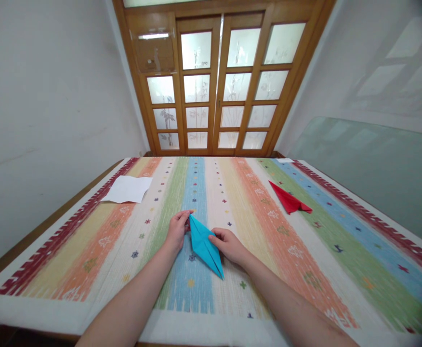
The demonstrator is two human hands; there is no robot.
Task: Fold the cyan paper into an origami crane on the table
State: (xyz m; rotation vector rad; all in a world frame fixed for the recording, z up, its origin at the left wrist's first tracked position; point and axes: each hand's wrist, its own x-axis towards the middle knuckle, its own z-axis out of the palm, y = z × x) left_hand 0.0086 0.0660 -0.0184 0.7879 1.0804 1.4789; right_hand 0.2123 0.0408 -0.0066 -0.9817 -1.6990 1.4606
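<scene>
A folded blue paper (204, 246), long and pointed at both ends, lies on the striped cloth near the middle of the table. My left hand (178, 230) pinches its far tip with fingers and thumb. My right hand (229, 246) presses on its right edge, fingers curled over the fold. Both forearms reach in from the near edge.
A folded red paper (288, 198) lies to the right, farther back. A white sheet (128, 189) rests at the far left. The striped tablecloth (305, 250) covers the table. Wooden glazed doors (216, 86) stand behind, and a glass pane (373, 168) leans on the right wall.
</scene>
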